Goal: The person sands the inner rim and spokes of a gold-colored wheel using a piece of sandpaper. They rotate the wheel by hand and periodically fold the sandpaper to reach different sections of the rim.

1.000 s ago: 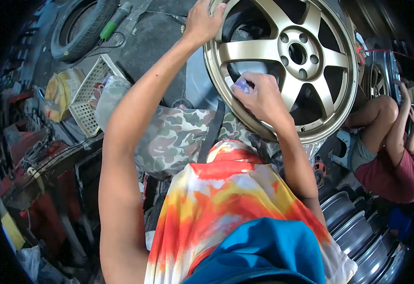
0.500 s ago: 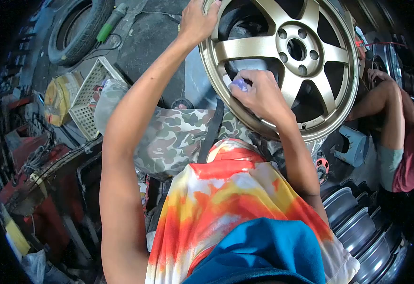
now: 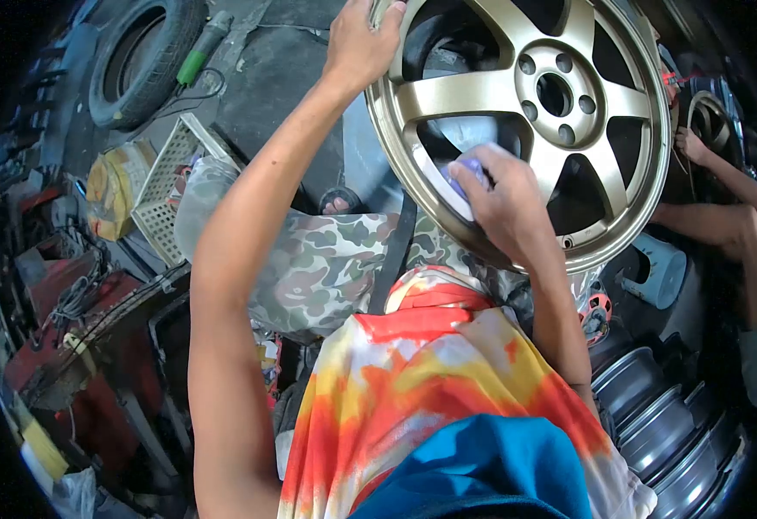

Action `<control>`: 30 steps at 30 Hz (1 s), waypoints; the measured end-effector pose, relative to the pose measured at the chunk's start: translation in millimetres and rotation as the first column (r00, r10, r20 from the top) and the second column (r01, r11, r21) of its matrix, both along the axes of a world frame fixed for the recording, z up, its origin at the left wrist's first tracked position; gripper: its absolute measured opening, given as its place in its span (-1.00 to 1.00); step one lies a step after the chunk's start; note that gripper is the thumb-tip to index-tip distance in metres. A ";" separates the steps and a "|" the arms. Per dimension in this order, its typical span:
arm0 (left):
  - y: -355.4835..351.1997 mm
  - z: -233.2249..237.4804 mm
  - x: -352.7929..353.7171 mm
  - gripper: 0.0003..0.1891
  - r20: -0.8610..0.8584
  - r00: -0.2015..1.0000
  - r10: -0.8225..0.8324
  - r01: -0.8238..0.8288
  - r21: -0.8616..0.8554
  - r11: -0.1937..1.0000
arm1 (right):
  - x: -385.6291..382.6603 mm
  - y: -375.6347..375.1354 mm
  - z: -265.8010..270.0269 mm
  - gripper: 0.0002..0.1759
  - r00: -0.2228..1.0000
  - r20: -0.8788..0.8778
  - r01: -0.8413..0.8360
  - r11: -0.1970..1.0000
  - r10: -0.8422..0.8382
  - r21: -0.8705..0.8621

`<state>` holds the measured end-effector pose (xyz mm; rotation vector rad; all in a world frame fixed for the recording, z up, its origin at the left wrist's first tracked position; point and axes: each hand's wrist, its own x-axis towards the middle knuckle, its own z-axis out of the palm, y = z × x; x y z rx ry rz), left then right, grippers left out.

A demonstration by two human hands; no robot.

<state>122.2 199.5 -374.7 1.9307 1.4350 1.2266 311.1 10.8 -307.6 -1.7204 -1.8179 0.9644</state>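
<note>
A gold multi-spoke alloy wheel [image 3: 607, 104] stands upright on my lap, face toward me. My left hand [image 3: 361, 43] grips its top-left rim edge. My right hand [image 3: 504, 203] presses a small purple pad [image 3: 465, 169] against the lower-left inner rim, between two spokes. My camouflage shorts [image 3: 326, 259] lie under the wheel.
A tyre [image 3: 140, 56] lies on the floor at top left, next to a green-handled tool [image 3: 201, 43] and a white plastic crate [image 3: 166, 186]. Bare silver rims [image 3: 655, 415] are stacked at lower right. Another person's arm [image 3: 733, 177] is at the right. A red machine [image 3: 58, 329] stands at left.
My right hand with the purple pad has slid down and right along the inner rim. The person at right has shifted, only arms now showing. The wheel has barely moved.
</note>
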 end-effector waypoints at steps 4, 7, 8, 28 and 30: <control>1.9 -11.0 1.5 -0.63 -0.009 0.999 0.047 -0.047 0.072 0.996 | -15.2 -8.9 -18.4 -0.78 0.999 -0.010 0.041 0.991 -0.041 0.124; 2.7 -11.5 1.0 -0.64 -0.018 0.999 0.046 -0.045 0.068 0.997 | -19.7 -12.9 -24.7 -0.76 0.995 -0.047 0.097 0.988 -0.092 0.123; 2.4 -8.4 1.3 -0.64 -0.014 0.999 0.045 -0.044 0.066 0.997 | -20.7 -13.6 -26.2 -0.74 0.991 -0.056 0.131 0.984 -0.125 0.122; -0.4 -8.8 1.1 -0.62 0.039 0.999 0.024 -0.027 0.073 0.997 | -29.9 7.1 -23.3 -0.73 0.992 0.107 0.050 0.993 -0.061 0.107; -3.2 0.8 -0.6 -0.60 0.041 0.999 -0.010 0.010 -0.015 1.000 | -30.6 6.4 -20.7 -0.73 0.995 0.091 0.040 0.995 -0.049 0.095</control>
